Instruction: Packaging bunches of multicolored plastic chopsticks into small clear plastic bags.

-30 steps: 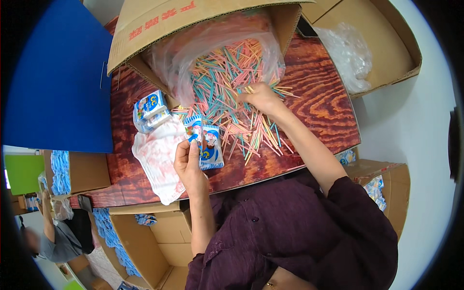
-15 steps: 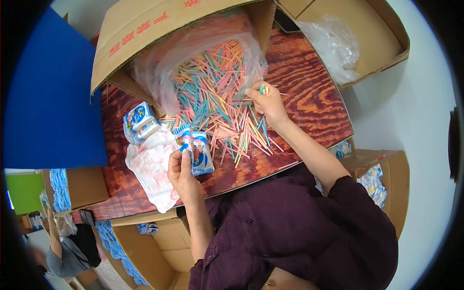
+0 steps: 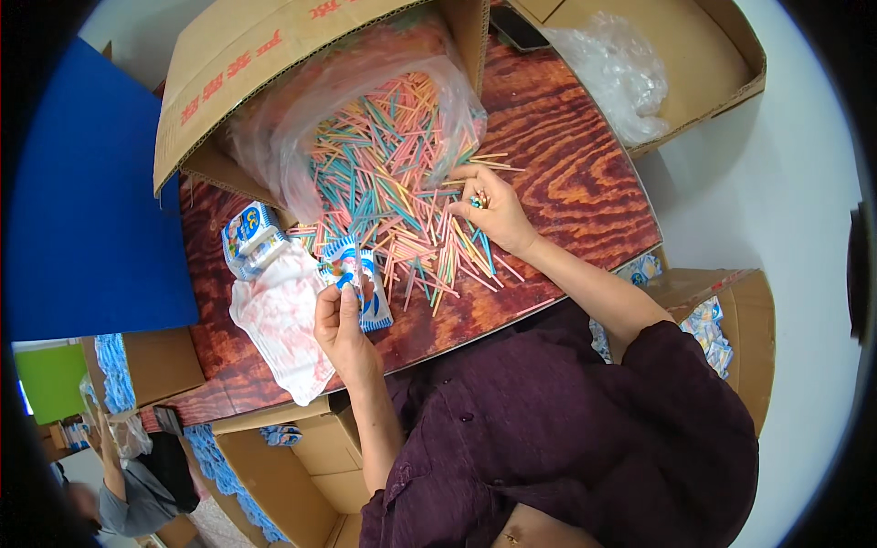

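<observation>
Left hand point(image 3: 347, 331) pinching blue-white packet point(image 3: 340, 251), right hand point(image 3: 498, 217) gripping sticks point(image 3: 480, 198), both near stick pile point(image 3: 388, 169); cardboard carton point(image 3: 247, 78) opens onto pile, likely easing reach.

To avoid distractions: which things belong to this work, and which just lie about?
Likely in use:
- coloured sticks, some in right hand
- blue-and-white packet in left hand

Apparently lying about:
- white cloth
- flat dark object
- crumpled plastic

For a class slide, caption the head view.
Left hand grips a blue-and-white plastic packet; right hand holds thin multicoloured sticks.
</observation>
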`<state>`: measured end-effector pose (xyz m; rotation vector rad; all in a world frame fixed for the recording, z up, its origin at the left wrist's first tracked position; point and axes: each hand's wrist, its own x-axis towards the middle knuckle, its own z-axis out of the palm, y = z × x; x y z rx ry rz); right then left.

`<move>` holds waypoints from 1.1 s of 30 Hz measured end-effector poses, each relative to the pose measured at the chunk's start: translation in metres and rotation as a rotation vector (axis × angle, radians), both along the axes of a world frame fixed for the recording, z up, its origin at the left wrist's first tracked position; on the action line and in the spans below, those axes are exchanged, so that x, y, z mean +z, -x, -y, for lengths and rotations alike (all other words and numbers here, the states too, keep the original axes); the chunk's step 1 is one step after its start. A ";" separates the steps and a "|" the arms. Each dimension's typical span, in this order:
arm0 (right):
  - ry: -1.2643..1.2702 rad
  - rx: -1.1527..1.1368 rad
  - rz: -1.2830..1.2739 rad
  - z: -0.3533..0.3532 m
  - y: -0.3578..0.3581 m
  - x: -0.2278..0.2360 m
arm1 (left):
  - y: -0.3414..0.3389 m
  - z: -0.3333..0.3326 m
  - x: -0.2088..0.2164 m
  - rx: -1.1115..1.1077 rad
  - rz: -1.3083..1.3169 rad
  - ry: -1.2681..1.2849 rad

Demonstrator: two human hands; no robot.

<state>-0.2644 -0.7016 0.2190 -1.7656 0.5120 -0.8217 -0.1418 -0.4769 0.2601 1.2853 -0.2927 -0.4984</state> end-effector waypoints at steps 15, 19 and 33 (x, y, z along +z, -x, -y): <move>-0.195 0.068 -0.116 0.009 -0.003 0.011 | -0.001 -0.014 0.007 0.030 0.019 0.008; 0.134 0.173 -0.211 0.004 0.002 0.012 | -0.004 -0.016 0.005 0.040 0.038 0.007; -0.917 0.373 -0.194 -0.004 -0.003 0.029 | 0.004 -0.018 0.007 -0.039 0.077 -0.063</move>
